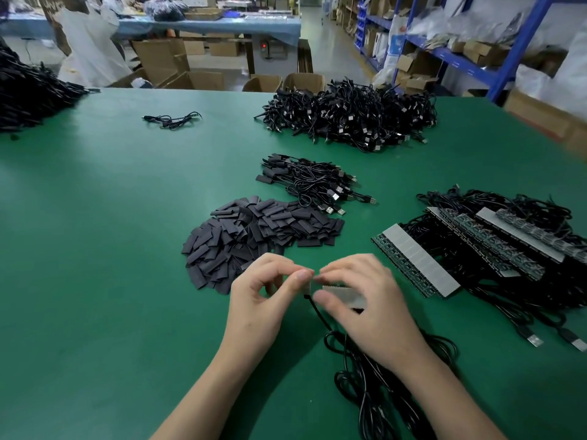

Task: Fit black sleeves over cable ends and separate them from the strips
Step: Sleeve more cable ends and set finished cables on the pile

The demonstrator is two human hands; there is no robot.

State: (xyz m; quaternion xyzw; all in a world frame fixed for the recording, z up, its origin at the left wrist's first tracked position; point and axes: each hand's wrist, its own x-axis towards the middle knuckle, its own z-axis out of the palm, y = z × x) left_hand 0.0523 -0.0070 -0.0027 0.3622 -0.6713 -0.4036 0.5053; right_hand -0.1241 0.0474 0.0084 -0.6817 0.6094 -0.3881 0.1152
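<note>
My left hand (259,296) pinches the end piece of a grey strip (344,295), thumb and forefinger closed on it just above a black cable (320,315) that hangs down from that end. My right hand (365,300) grips the rest of the same strip, fingers curled over its top. The two hands meet fingertip to fingertip over the green table (111,249). A heap of loose black sleeves (254,233) lies just beyond my left hand. Further strips with cables attached (476,246) lie to the right.
A small bundle of sleeved cables (314,182) lies behind the sleeves, a large cable pile (349,115) further back. Loose cable coils (381,376) trail under my right forearm. Another black heap (28,93) sits at the far left, a stray cable (173,119) mid-left.
</note>
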